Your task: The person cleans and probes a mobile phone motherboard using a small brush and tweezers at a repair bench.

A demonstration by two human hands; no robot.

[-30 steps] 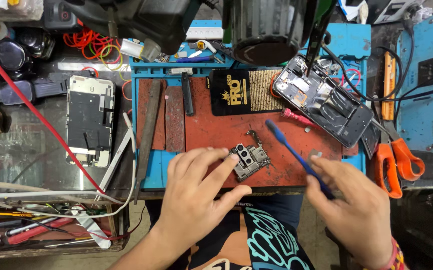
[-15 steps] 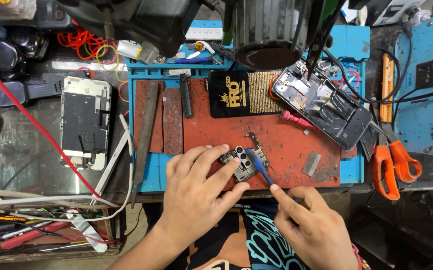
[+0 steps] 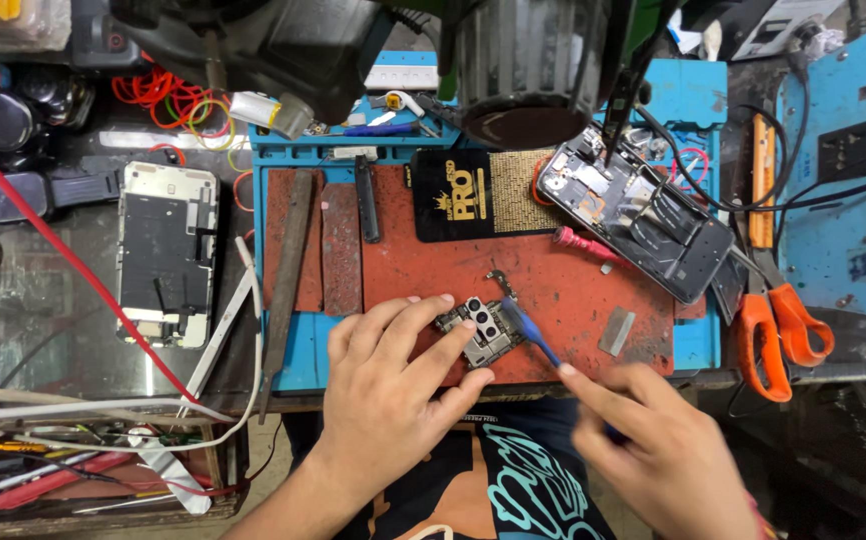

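A: The camera module board (image 3: 481, 330) lies at the near edge of the red work mat (image 3: 563, 290), just beyond both hands. Which hand is on it?

B: The left hand (image 3: 393, 395). It comes up from the near left, fingers half curled, and pinches the board between fingertips on its far side and the thumb on its near side. The board's long axis runs from near right to far left, a thin strip trailing off its far end.

A: And the right hand (image 3: 653, 455)?

B: It sits near and to the right of the board, closed round a blue brush (image 3: 531, 335). The handle slants from that hand up and left, so the brush tip touches the board's right edge, just beside the lenses.

A: So the left hand is the nearer one?

B: Yes, it is in contact; the right hand reaches the board only through the brush.

A: Anything farther out?

B: An opened phone (image 3: 638, 220) lies far right on the mat, and orange scissors (image 3: 768, 320) beyond its right edge.
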